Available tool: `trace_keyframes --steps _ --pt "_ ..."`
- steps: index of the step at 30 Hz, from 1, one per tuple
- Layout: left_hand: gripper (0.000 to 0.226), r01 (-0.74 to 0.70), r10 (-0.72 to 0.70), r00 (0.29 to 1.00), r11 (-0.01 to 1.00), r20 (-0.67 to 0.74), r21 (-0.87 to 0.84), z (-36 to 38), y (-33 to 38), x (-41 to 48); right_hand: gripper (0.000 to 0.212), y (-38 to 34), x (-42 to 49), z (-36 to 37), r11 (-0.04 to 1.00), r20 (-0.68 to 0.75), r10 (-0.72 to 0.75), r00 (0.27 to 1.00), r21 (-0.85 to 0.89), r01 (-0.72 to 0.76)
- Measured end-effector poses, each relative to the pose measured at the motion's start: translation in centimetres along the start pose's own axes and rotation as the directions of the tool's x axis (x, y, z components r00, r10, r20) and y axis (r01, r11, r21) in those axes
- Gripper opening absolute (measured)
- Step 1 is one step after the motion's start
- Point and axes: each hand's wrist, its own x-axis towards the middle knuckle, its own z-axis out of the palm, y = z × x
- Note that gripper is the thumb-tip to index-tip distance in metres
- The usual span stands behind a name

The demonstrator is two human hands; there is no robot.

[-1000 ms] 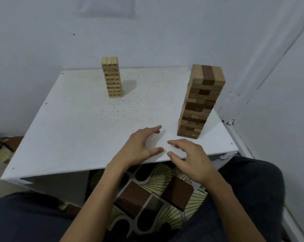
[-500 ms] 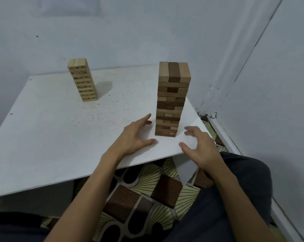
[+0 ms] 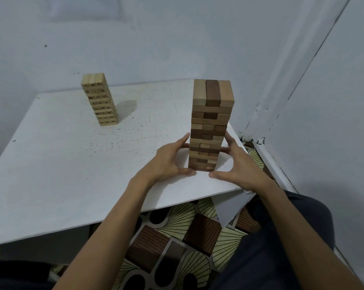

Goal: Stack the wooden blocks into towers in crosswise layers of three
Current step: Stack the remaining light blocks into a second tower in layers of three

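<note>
Both hands have closed in from the table's near edge onto the tall tower since the earlier frames. Left hand [image 3: 168, 162] now flanks its left side, right hand [image 3: 240, 170] its right. Fingers [image 3: 182, 140] of each are spread and nearly straight, tips at the side faces of the lower half; thumbs [image 3: 186, 172] lie low before the base. Whether they press or merely touch cannot be told. Nothing is gripped.

Tall tower [image 3: 211, 122], mixed light and dark blocks, stands upright near the near right corner of the table [image 3: 72, 164], its top layer of three complete. Small tower [image 3: 99, 99], pale wood, stands well apart at the far left.

Judgement: the step in hand is squaring up the tall tower. Recommended: light, equal pressure from both sides at once, worked upward layer by layer. A one-sided push would likely skew layers or topple it, with the edge so near.

Surface: white, speckled with dark marks. Room: pale walls [image 3: 176, 38] meeting in a corner at right; patterned mat [image 3: 200, 233] below.
</note>
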Motion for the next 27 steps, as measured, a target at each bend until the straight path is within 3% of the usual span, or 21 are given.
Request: trace_keyframes --steps 12,27 --pt "0.093 -0.063 0.063 0.998 0.998 -0.016 0.012 -0.3 -0.2 1.4 0.115 1.2 1.4 0.4 1.000 -0.004 -0.012 1.000 0.025 0.012" --pt "0.103 -0.118 0.120 0.992 0.988 -0.022 0.096 -0.3 -1.4 2.2 0.111 2.1 2.1 0.6 0.999 -0.006 -0.032 0.999 -0.019 0.032"
